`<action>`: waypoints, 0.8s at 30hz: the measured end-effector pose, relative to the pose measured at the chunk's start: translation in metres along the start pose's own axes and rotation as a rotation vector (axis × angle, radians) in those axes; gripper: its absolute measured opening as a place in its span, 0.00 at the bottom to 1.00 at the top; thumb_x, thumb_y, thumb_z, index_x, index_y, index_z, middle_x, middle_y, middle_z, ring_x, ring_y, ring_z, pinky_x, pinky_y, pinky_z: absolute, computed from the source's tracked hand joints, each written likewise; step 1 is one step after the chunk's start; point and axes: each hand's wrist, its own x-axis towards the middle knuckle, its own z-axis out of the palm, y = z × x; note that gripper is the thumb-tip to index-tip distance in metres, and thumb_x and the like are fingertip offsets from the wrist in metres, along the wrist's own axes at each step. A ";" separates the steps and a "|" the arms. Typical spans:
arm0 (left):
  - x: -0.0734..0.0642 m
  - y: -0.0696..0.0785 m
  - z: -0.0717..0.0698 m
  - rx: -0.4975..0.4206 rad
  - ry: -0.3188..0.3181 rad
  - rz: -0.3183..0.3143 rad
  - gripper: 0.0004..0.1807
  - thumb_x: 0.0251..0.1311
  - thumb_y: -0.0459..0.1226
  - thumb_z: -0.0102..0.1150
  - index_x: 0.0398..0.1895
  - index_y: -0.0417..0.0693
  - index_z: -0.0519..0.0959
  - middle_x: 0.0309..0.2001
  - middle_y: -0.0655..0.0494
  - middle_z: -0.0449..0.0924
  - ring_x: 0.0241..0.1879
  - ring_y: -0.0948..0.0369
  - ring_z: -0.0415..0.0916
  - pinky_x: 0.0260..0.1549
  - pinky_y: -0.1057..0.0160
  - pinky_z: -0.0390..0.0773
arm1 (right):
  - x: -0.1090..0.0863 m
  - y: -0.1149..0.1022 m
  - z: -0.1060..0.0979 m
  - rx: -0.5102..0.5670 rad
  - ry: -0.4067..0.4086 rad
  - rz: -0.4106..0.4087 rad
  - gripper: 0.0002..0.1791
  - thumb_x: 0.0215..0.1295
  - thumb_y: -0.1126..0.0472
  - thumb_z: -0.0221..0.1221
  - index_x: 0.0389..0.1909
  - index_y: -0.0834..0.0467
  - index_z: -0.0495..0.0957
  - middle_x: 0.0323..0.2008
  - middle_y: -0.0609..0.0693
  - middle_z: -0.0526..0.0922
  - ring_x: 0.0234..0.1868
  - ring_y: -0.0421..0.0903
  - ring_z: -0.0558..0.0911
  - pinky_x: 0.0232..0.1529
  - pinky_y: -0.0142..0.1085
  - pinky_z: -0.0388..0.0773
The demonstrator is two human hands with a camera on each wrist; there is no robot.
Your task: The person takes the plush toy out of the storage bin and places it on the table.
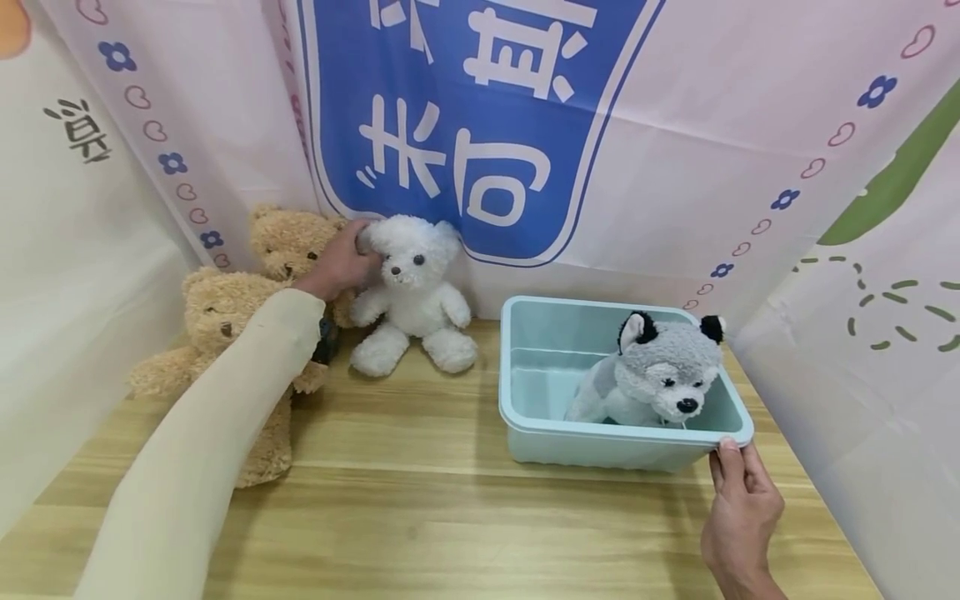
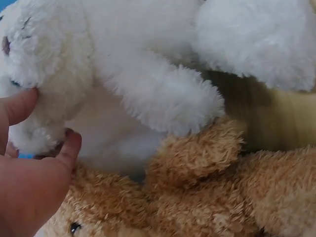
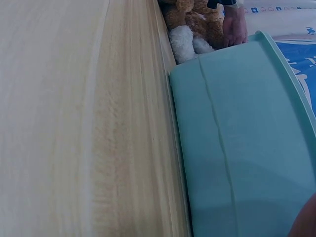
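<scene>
A white teddy bear [image 1: 416,304] sits upright on the table against the backdrop. My left hand [image 1: 347,262] pinches the side of its head around one ear, thumb beside the face in the left wrist view, where the white bear [image 2: 54,54] fills the top. At the right stands a pale teal plastic bin [image 1: 592,446]. My right hand [image 1: 746,508] grips the bin's near right corner, thumb on the rim. Inside the bin sits a grey and white plush husky [image 1: 663,379] with black ears, facing forward.
Two tan teddy bears, one in front [image 1: 225,312] and one behind [image 1: 288,242], sit at the left, partly hidden by my left arm [image 1: 202,433]. A printed cloth backdrop [image 1: 675,167] hangs close behind the toys. Wooden tabletop [image 1: 420,500] stretches in front of the bin.
</scene>
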 end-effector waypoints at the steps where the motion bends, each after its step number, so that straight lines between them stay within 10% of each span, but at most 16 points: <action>1: -0.001 0.001 -0.002 -0.011 -0.004 -0.001 0.33 0.68 0.32 0.50 0.75 0.45 0.54 0.73 0.37 0.57 0.70 0.40 0.59 0.67 0.39 0.64 | 0.000 0.000 0.000 0.001 0.000 0.001 0.31 0.71 0.57 0.56 0.71 0.60 0.61 0.74 0.59 0.57 0.73 0.49 0.62 0.54 0.21 0.73; 11: -0.007 0.027 -0.013 0.042 0.011 0.059 0.34 0.69 0.30 0.46 0.78 0.48 0.52 0.76 0.45 0.55 0.69 0.43 0.61 0.67 0.44 0.66 | 0.000 -0.001 0.000 0.018 0.003 -0.004 0.31 0.71 0.58 0.57 0.71 0.61 0.60 0.74 0.59 0.57 0.72 0.49 0.62 0.53 0.21 0.73; 17: -0.007 0.045 0.001 0.152 0.051 0.043 0.32 0.72 0.43 0.48 0.77 0.53 0.55 0.71 0.42 0.63 0.61 0.43 0.69 0.58 0.44 0.73 | 0.000 0.000 0.000 0.018 0.005 0.012 0.31 0.70 0.58 0.57 0.71 0.60 0.61 0.74 0.58 0.57 0.72 0.48 0.63 0.53 0.21 0.74; 24: -0.007 0.072 0.024 0.188 0.022 0.124 0.36 0.70 0.48 0.53 0.77 0.54 0.55 0.76 0.52 0.56 0.75 0.49 0.53 0.73 0.46 0.57 | -0.001 0.000 0.001 0.017 0.004 0.006 0.31 0.71 0.58 0.57 0.71 0.61 0.60 0.74 0.59 0.56 0.73 0.49 0.62 0.53 0.20 0.73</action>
